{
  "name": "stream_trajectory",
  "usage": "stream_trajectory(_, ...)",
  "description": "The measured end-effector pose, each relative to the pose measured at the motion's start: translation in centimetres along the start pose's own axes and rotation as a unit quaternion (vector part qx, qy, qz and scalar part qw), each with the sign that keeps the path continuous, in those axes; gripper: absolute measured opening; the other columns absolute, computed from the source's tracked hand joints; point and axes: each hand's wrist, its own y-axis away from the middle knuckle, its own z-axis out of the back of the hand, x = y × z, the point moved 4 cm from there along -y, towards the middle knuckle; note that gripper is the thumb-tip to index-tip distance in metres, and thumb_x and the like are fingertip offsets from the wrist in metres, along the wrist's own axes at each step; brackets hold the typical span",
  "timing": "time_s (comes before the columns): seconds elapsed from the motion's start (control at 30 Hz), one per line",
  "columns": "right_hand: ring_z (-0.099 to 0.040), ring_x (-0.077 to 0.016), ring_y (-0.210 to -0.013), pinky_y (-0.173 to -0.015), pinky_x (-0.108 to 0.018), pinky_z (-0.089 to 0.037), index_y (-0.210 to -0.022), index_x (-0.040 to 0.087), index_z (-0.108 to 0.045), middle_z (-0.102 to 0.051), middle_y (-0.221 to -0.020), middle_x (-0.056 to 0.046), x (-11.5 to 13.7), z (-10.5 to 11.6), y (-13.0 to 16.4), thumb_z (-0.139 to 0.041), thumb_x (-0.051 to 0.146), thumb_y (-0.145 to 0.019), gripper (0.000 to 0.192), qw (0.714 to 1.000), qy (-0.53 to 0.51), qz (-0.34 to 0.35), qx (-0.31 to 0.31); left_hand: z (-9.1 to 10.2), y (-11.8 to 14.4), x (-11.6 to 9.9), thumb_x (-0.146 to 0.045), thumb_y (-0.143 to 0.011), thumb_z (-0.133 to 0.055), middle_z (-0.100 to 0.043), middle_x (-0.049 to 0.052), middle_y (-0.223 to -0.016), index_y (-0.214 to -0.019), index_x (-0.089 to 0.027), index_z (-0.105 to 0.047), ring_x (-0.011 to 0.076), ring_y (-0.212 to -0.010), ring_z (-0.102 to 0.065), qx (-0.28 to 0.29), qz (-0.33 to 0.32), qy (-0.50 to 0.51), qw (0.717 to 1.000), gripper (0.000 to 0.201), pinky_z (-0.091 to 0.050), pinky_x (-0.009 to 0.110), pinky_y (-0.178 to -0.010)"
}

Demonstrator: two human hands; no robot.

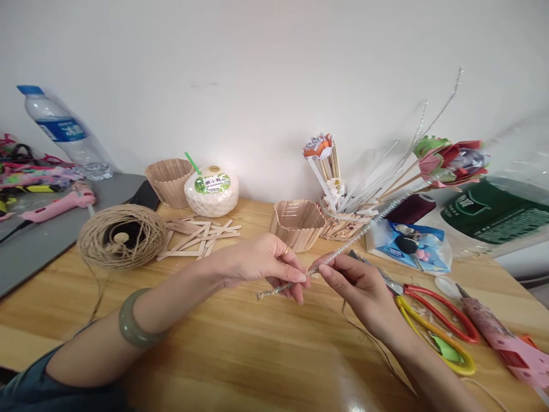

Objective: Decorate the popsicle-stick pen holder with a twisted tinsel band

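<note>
Silver Tinsel Wire Pinched in Both Hands, Among Labelled Goods

The silver tinsel wire (pixel 343 248) slants above the wooden table (pixel 240 360), its short end pointing left and its long end rising rightward into blur; the left hand (pixel 266 263) pinches it between thumb and fingers near the short end; the right hand (pixel 358 283), just beside, grips it between thumb and forefinger, fingertips pressed together.

Behind, the white coconut (pixel 211 203) with a green straw bears a green-and-white label (pixel 218 183) whose Chinese characters are too small to read surely; a round gold sticker (pixel 214 169) tops it, its print illegible; at far left, a clear bottle (pixel 94 154) wears a blue band with large white characters, the first seemingly 冰; at right, a green pack (pixel 493 212) carries white Chinese characters and rows of finer print, both unclear; below it, a blue packet (pixel 437 261) shows white lettering too small to make out; a stick basket (pixel 295 226) stands beyond the hands, unmarked as far as visible.
</note>
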Motion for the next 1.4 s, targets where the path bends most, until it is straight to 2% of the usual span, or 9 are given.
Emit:
stream_trajectory(0.23,-0.058,-0.0145,-0.066,-0.060,-0.023,-0.045,-0.075,0.019,-0.063,-0.065,-0.070,-0.001,0.2,0.1,0.0,-0.049,0.039,-0.085,0.027,1.000,0.024,0.004,-0.012,0.2,-0.1,0.1,-0.027,-0.072,-0.064,-0.069,0.000,-0.064,-0.071,-0.015,-0.068,0.0082,-0.063,-0.060,-0.014,-0.016,-0.030,0.999,0.013,-0.045,0.018,-0.061)
stream_trajectory(0.47,-0.059,-0.0144,-0.070,-0.064,-0.022,-0.045,-0.075,0.019,-0.064,-0.066,-0.075,-0.002,0.7,0.2,0.0,-0.050,0.037,-0.085,0.025,1.000,0.015,0.016,0.002,0.3,0.0,-0.1,-0.027,-0.072,-0.064,-0.069,0.001,-0.066,-0.069,-0.015,-0.067,0.0094,-0.063,-0.060,-0.040,-0.024,-0.063,0.997,0.012,-0.044,0.020,-0.061)
stream_trajectory(0.67,-0.052,-0.0131,-0.065,-0.058,-0.023,-0.040,-0.074,0.020,-0.063,-0.059,-0.071,0.000,0.3,0.2,0.1,-0.050,0.039,-0.085,0.026,1.000,0.002,-0.013,-0.013,0.3,-0.1,0.1,-0.024,-0.066,-0.069,-0.067,-0.002,-0.062,-0.067,-0.016,-0.062,0.0090,-0.063,-0.060,-0.073,-0.012,-0.034,0.997,0.011,-0.043,0.020,-0.061)
stream_trajectory(0.87,-0.038,-0.0070,-0.051,-0.046,-0.022,-0.029,-0.074,0.020,-0.065,-0.055,-0.068,0.003,-0.8,0.1,0.2,-0.056,0.038,-0.082,0.022,0.995,-0.093,-0.042,-0.011,0.5,0.1,-0.4,-0.025,-0.059,-0.075,-0.061,-0.005,-0.059,-0.067,-0.016,-0.061,0.0072,-0.054,-0.050,-0.128,-0.024,-0.103,0.986,0.018,-0.033,0.019,-0.049)
stream_trajectory(0.93,-0.035,-0.0062,-0.049,-0.045,-0.022,-0.026,-0.075,0.020,-0.064,-0.054,-0.066,0.004,-1.1,0.1,0.2,-0.057,0.037,-0.082,0.019,0.993,-0.110,-0.044,-0.010,0.4,0.1,-0.4,-0.028,-0.061,-0.074,-0.063,-0.003,-0.063,-0.070,-0.016,-0.062,0.0075,-0.056,-0.051,-0.095,-0.028,-0.094,0.991,0.020,-0.035,0.019,-0.052)
stream_trajectory(1.03,-0.038,-0.0067,-0.050,-0.045,-0.022,-0.028,-0.075,0.020,-0.064,-0.055,-0.066,0.003,-0.9,0.2,0.0,-0.057,0.035,-0.082,0.019,0.993,-0.108,-0.038,-0.021,0.2,0.1,-0.3,-0.042,-0.076,-0.060,-0.069,0.004,-0.078,-0.078,-0.014,-0.064,0.0110,-0.069,-0.057,-0.031,-0.028,-0.037,0.998,0.028,-0.041,0.022,-0.063)
stream_trajectory(1.13,-0.046,-0.0088,-0.055,-0.049,-0.022,-0.033,-0.073,0.020,-0.064,-0.060,-0.069,0.002,-0.3,0.1,-0.1,-0.055,0.033,-0.083,0.019,0.996,-0.088,-0.022,-0.009,0.2,0.0,0.0,-0.048,-0.083,-0.047,-0.070,0.008,-0.080,-0.080,-0.013,-0.065,0.0136,-0.076,-0.060,-0.016,-0.022,-0.003,1.000,0.040,-0.041,0.025,-0.067)
stream_trajectory(1.27,-0.053,-0.0119,-0.063,-0.055,-0.022,-0.038,-0.070,0.019,-0.065,-0.063,-0.070,0.000,0.4,0.0,-0.1,-0.055,0.031,-0.083,0.020,0.998,-0.062,-0.013,0.007,-0.4,-0.3,0.5,-0.037,-0.079,-0.057,-0.069,0.003,-0.071,-0.075,-0.014,-0.067,0.0110,-0.069,-0.058,0.025,-0.003,0.007,1.000,0.025,-0.041,0.022,-0.065)
stream_trajectory(1.4,-0.053,-0.0113,-0.061,-0.053,-0.022,-0.037,-0.071,0.019,-0.065,-0.063,-0.071,0.000,0.2,0.0,0.0,-0.055,0.033,-0.083,0.021,0.998,-0.059,-0.021,0.000,-0.3,-0.5,0.4,-0.029,-0.072,-0.065,-0.067,0.000,-0.065,-0.070,-0.015,-0.067,0.0091,-0.065,-0.057,-0.007,-0.019,0.009,1.000,0.015,-0.040,0.020,-0.065)
